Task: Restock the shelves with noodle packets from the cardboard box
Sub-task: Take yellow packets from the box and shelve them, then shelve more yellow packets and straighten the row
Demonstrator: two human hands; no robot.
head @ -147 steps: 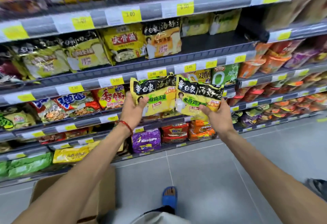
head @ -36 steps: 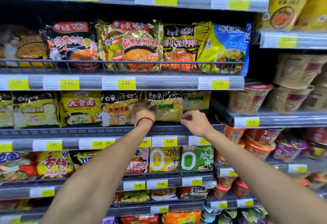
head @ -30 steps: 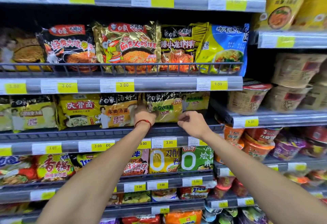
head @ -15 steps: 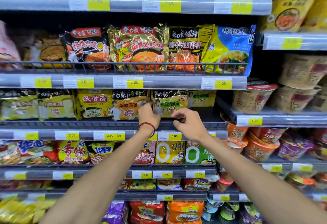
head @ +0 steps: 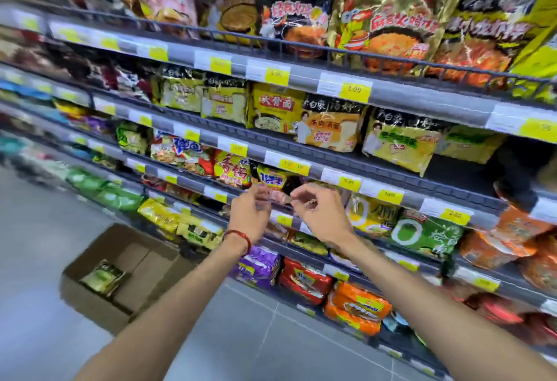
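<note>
With the noodle packets (head: 398, 142) now shelved, my left hand (head: 251, 215) and right hand (head: 319, 215), loosely curled and seemingly empty, withdraw toward the cardboard box (head: 99, 296).

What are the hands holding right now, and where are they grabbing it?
Nothing. The left hand and right hand hang before the shelves, fingers loosely curled and empty.
</note>
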